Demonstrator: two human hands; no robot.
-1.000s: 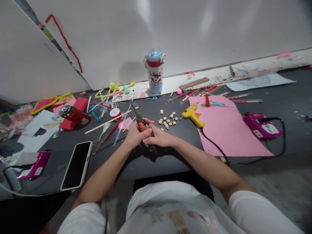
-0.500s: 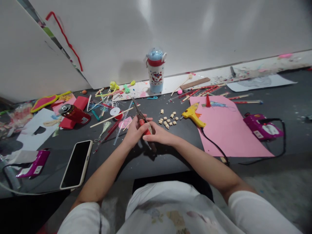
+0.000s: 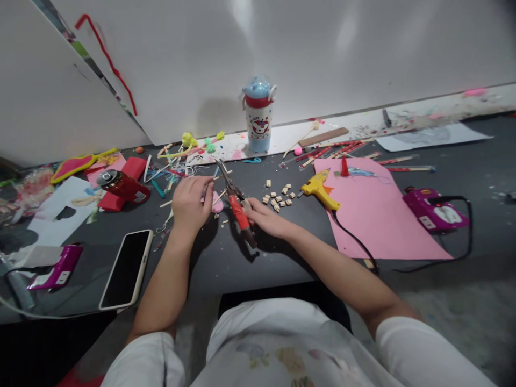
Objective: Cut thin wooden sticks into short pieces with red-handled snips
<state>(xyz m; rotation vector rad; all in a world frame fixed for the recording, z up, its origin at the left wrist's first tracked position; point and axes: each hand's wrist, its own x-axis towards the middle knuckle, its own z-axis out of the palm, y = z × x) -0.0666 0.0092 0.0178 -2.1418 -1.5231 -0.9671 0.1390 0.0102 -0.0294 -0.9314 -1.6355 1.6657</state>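
Note:
My right hand is closed around the red-handled pliers, whose metal jaws point up and left over the table. To its left, my left hand is over the loose craft bits, thumb and fingers drawn together at a thin wooden stick. Part of that stick is hidden under the hand. A pink piece lies just right of my left fingertips, with tiny pale scraps near it. Several short cut wooden pieces lie in a group beyond my right hand.
A yellow glue gun rests at the edge of pink paper. At the back stands a bottle. Leftward are a red can, a phone and a purple power strip; another purple power strip is on the right.
My left hand has come off the pliers and moved left onto the wooden stick. The pliers remain in my right hand, with more of their red handle showing.

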